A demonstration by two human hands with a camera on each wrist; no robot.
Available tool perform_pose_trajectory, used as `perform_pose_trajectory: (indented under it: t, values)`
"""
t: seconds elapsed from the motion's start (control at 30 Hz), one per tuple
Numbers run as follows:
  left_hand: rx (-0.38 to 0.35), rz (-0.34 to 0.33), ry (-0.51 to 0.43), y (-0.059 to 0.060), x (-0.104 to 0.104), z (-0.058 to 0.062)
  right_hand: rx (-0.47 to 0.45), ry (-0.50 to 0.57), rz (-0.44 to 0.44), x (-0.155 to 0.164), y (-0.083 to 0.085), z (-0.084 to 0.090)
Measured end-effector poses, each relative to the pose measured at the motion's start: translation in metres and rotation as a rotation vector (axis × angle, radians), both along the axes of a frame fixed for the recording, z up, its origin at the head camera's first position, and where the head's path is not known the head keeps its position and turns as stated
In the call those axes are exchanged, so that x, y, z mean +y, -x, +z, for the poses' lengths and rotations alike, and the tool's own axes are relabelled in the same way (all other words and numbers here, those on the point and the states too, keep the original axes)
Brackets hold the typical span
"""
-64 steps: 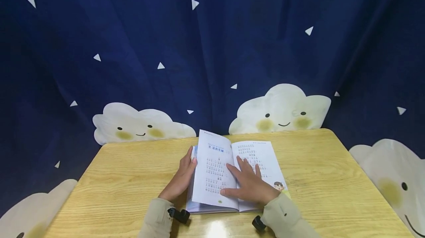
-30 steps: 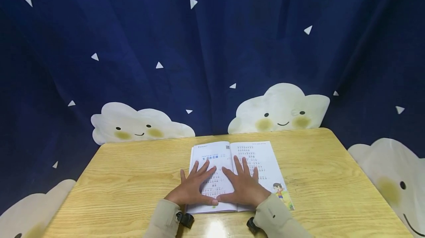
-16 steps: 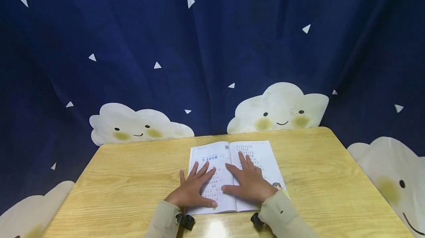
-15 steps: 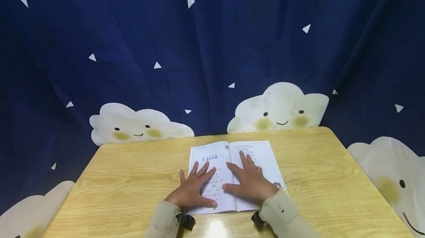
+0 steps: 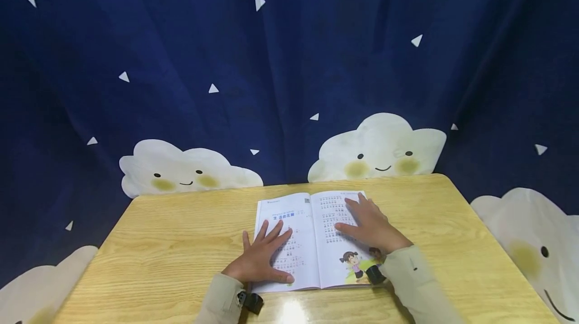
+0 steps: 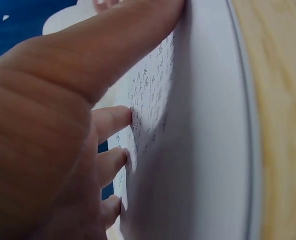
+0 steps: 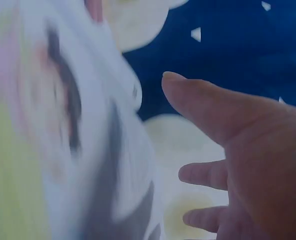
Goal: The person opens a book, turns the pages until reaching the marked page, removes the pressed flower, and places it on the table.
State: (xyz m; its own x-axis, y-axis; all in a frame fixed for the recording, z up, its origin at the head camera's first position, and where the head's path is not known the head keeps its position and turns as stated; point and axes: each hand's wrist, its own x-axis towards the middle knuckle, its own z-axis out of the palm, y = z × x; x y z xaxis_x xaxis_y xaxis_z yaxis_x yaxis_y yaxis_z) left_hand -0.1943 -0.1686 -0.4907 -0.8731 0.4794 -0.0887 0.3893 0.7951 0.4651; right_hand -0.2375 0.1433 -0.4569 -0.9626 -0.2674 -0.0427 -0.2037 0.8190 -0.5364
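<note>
A book (image 5: 302, 253) lies spread on the table, with printed text on both pages and a cartoon of children low on the right page. My left hand (image 5: 260, 258) rests on the left page, fingers spread and thumb toward the lower middle. In the left wrist view its fingertips (image 6: 120, 117) press the paper, and the page (image 6: 218, 125) curves down toward the table. Over the upper right page is my right hand (image 5: 371, 226), fingers extended toward the top outer corner. The right wrist view shows a gap between its thumb (image 7: 188, 95) and the blurred page (image 7: 97, 165).
The wooden table (image 5: 181, 243) extends to both sides of the book. Behind it hangs a dark blue curtain (image 5: 289, 63) with smiling white clouds (image 5: 380, 150) and small white triangles. Each wrist wears a small black camera (image 5: 251, 302) below a beige sleeve (image 5: 221, 296).
A raised left page has come down flat, and my left hand has moved from the book's outer edge onto it. My right hand has slid from the centre fold to the upper right.
</note>
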Motion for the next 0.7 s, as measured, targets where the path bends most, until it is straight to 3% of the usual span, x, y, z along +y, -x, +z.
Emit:
perform_pose_trajectory:
  t: [0.33, 0.7]
  values:
    - [0.015, -0.016, -0.005, 0.002, 0.000, 0.002, -0.060, -0.042, -0.034, 0.021, 0.019, -0.011]
    - [-0.017, -0.013, 0.013, -0.001, -0.002, 0.001, -0.068, -0.100, -0.018, 0.015, 0.016, -0.020]
